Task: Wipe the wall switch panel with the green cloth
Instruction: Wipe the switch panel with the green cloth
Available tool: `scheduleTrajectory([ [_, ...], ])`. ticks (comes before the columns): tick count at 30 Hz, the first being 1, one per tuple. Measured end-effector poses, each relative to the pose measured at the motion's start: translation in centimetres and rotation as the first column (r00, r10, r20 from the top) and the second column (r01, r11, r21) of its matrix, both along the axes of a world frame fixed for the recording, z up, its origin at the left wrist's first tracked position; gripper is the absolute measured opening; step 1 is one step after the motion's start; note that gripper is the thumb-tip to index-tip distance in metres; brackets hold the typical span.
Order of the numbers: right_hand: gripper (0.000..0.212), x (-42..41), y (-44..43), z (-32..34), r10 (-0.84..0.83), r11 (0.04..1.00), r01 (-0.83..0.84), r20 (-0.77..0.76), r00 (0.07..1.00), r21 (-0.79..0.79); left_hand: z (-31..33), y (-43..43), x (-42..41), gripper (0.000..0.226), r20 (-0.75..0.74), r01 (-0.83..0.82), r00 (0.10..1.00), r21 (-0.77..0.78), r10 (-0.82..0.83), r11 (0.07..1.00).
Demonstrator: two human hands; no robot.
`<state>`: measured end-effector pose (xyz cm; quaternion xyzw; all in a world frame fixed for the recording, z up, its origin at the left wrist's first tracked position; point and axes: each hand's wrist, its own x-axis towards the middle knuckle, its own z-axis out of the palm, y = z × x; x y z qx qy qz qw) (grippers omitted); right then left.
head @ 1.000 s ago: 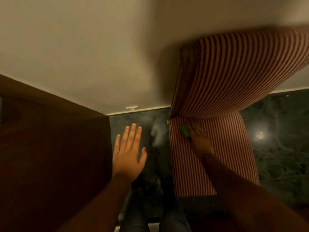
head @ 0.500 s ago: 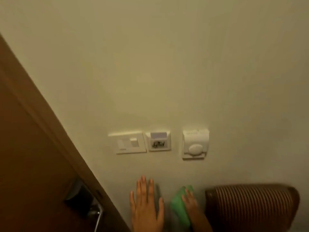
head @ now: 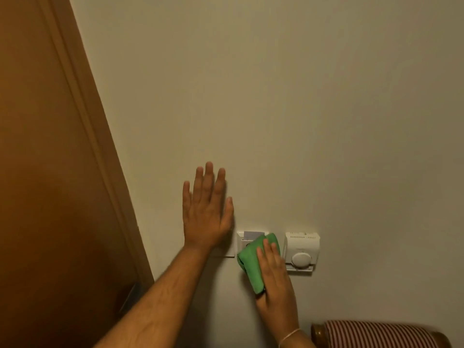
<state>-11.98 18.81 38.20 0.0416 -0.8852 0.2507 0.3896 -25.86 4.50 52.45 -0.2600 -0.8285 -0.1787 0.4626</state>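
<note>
A folded green cloth (head: 253, 259) is pressed against the wall by my right hand (head: 275, 280), over the lower right of a white key-card switch panel (head: 242, 238) with a card in its top slot. My left hand (head: 207, 212) lies flat on the wall with fingers spread, empty, and it hides most of the light-switch plate (head: 227, 254) left of the card panel; only that plate's bottom right corner shows.
A white thermostat (head: 302, 252) with a round dial is mounted just right of the cloth. A brown wooden door and frame (head: 62, 172) fill the left side. The striped red-and-white chair back (head: 376, 334) sits at the lower right.
Both hands have risen up the wall. The left hand now covers the light-switch plate, and the right hand has brought the cloth onto the card panel. The view has lifted from the floor and chair.
</note>
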Motion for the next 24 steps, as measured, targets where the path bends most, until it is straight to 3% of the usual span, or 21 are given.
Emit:
scheduleTrajectory([
  [7,0.104,-2.5,-1.0,-4.1,-0.155,0.985,0.157,-0.035,0.987,0.068,-0.6,1.5,-3.4,0.079,-0.029,0.019,0.999,-0.011,-0.020,1.000],
  [13,0.096,-4.1,-0.5,-7.3,-0.290,0.956,0.290,-0.003,0.957,0.052,-2.4,1.8,-5.9,0.078,-0.209,0.053,0.976,-0.015,-0.055,0.998],
  [17,0.088,-5.3,-0.6,-8.0,-0.295,0.955,0.296,-0.026,0.955,0.022,-2.2,2.0,-6.3,0.077,-0.223,0.055,0.973,-0.024,-0.059,0.998],
  [21,0.115,-6.1,-2.6,-8.4,-0.298,0.954,0.297,-0.028,0.954,-0.044,-2.6,1.6,-6.3,0.077,-0.211,0.047,0.976,-0.022,-0.051,0.999],
  [24,0.094,-7.2,-5.0,-7.9,-0.195,0.981,0.196,-0.070,0.978,0.005,-2.1,1.4,-6.5,0.074,-0.213,0.035,0.976,-0.023,-0.039,0.999],
])
